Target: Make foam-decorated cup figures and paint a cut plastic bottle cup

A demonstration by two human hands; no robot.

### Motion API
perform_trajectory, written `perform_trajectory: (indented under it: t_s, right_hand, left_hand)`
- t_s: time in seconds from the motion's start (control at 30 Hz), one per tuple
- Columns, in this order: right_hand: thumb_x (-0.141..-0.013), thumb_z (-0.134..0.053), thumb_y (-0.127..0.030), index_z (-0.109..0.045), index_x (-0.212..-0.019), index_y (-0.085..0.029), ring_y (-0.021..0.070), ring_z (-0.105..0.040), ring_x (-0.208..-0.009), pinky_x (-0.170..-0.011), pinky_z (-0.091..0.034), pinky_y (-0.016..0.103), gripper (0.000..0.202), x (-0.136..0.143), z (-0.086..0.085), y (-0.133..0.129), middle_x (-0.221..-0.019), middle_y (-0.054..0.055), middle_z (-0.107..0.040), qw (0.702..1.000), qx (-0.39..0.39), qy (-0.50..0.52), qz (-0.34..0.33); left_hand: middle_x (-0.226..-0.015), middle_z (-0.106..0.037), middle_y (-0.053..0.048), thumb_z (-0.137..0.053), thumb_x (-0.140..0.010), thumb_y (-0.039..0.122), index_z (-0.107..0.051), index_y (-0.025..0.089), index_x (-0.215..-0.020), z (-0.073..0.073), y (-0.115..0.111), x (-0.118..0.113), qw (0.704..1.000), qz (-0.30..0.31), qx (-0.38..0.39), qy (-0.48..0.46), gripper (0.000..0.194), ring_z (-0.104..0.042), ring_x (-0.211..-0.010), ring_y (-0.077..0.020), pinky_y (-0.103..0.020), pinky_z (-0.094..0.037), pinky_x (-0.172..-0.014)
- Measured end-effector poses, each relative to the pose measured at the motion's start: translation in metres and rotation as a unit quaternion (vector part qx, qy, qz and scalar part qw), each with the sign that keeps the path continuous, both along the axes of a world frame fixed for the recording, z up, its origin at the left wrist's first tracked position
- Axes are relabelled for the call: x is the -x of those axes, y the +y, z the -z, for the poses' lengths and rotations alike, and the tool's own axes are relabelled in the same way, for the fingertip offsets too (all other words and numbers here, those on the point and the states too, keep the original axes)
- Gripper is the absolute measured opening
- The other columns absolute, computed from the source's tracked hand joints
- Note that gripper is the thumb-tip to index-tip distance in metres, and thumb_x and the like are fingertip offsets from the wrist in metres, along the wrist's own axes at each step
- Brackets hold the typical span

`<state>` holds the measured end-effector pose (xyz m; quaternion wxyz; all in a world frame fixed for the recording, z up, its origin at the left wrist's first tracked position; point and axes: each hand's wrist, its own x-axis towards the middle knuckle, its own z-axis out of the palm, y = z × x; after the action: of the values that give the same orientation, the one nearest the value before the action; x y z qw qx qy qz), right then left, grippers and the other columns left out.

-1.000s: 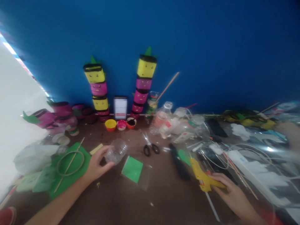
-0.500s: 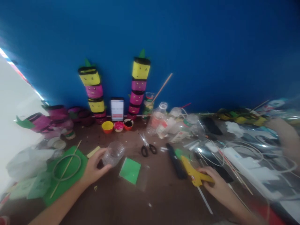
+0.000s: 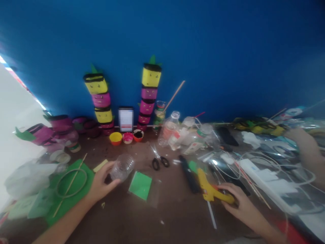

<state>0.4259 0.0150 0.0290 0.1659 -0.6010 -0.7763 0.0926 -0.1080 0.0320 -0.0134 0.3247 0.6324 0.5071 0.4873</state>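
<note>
My left hand (image 3: 103, 181) is closed on a clear plastic bottle piece (image 3: 122, 167), held between thumb and fingers above the brown table. The handle of a yellow glue gun (image 3: 207, 186) is in my right hand (image 3: 235, 200), and a white glue stick (image 3: 211, 215) points down toward the table's front from the gun. Between my hands lies a green square (image 3: 141, 185). Black-handled scissors (image 3: 159, 159) rest open behind it. Under my left forearm is a green sheet (image 3: 73, 186) with a ring and a thin stick on it.
Purple and yellow stacked figures (image 3: 149, 91) lean on the blue wall. Three small cups (image 3: 116, 138), a screen (image 3: 126, 119) and plastic bottles (image 3: 169, 132) stand behind. A white power strip (image 3: 266, 183) with cables lies right; another person's arm (image 3: 304, 145) reaches in there.
The glue gun has turned a little in my right hand, and its glue stick now points more steeply toward me. My left hand keeps its hold. The whole view has shifted slightly.
</note>
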Motion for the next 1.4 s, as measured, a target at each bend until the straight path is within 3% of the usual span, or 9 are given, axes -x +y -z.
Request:
perform_trajectory:
  t_s: [0.13,0.33,0.5,0.73,1.03,1.27,1.4]
  right_hand:
    - [-0.072,-0.058,-0.033,-0.064,-0.094,-0.022,0.0250,-0.062,-0.095,-0.083,-0.050,0.039,0.025,-0.005,0.008,-0.003,-0.099,0.009,-0.066,1.000,0.019,0.016,0.013]
    - [-0.075,-0.056,-0.039,-0.064,-0.097,-0.022,0.0251,-0.063,-0.096,-0.086,-0.050,0.039,0.029,0.013,0.002,-0.001,-0.102,0.009,-0.067,0.997,0.059,0.044,0.030]
    - [-0.074,-0.057,-0.039,-0.059,-0.099,-0.023,0.0269,-0.061,-0.100,-0.088,-0.049,0.042,0.030,0.019,0.008,-0.002,-0.104,0.010,-0.065,0.998,0.038,0.048,0.025]
    - [-0.074,-0.057,-0.040,-0.050,-0.108,-0.020,0.0290,-0.061,-0.100,-0.087,-0.050,0.043,0.040,0.003,0.024,-0.011,-0.107,0.012,-0.063,0.996,0.007,0.053,0.065]
    - [-0.080,-0.052,-0.039,-0.053,-0.112,-0.022,0.0279,-0.061,-0.102,-0.090,-0.048,0.043,0.036,0.023,0.013,-0.009,-0.110,0.011,-0.063,0.998,-0.060,-0.001,0.004]
    - [-0.082,-0.046,-0.041,-0.051,-0.113,-0.022,0.0277,-0.064,-0.097,-0.085,-0.051,0.043,0.037,0.024,0.021,-0.008,-0.108,0.012,-0.065,0.998,-0.051,-0.012,0.016]
    - [-0.077,-0.052,-0.035,-0.051,-0.112,-0.028,0.0310,-0.063,-0.092,-0.077,-0.053,0.048,0.035,0.033,0.005,-0.006,-0.103,0.009,-0.064,0.992,-0.118,-0.047,-0.016]
  left_hand:
    - [-0.116,-0.059,-0.013,-0.065,-0.073,0.030,-0.051,0.017,-0.117,0.000,-0.001,0.000,1.000,0.001,0.003,0.001,0.047,-0.058,-0.108,-0.0263,-0.041,-0.048,-0.093]
    - [-0.117,-0.058,-0.013,-0.065,-0.075,0.030,-0.049,0.016,-0.118,0.002,-0.001,0.002,1.000,0.009,0.002,0.008,0.047,-0.057,-0.109,-0.0255,-0.042,-0.047,-0.094]
    - [-0.118,-0.057,-0.013,-0.064,-0.075,0.028,-0.048,0.017,-0.118,0.004,0.000,0.003,1.000,0.013,-0.002,0.010,0.047,-0.056,-0.109,-0.0258,-0.043,-0.047,-0.093]
    - [-0.119,-0.057,-0.012,-0.064,-0.075,0.026,-0.048,0.018,-0.119,0.005,0.000,0.002,1.000,0.017,-0.006,-0.010,0.047,-0.057,-0.109,-0.0261,-0.043,-0.047,-0.094]
    - [-0.117,-0.059,-0.012,-0.065,-0.073,0.027,-0.049,0.018,-0.117,0.002,0.000,0.001,1.000,0.013,-0.010,-0.017,0.047,-0.058,-0.107,-0.0254,-0.042,-0.049,-0.092]
    - [-0.114,-0.060,-0.013,-0.067,-0.072,0.029,-0.052,0.017,-0.115,0.001,0.001,-0.002,1.000,0.002,-0.011,-0.018,0.047,-0.059,-0.105,-0.0260,-0.042,-0.049,-0.091]
    - [-0.118,-0.057,-0.013,-0.067,-0.072,0.028,-0.048,0.019,-0.119,0.004,0.002,-0.003,0.999,-0.024,-0.026,-0.033,0.052,-0.058,-0.108,-0.0262,-0.042,-0.049,-0.091]
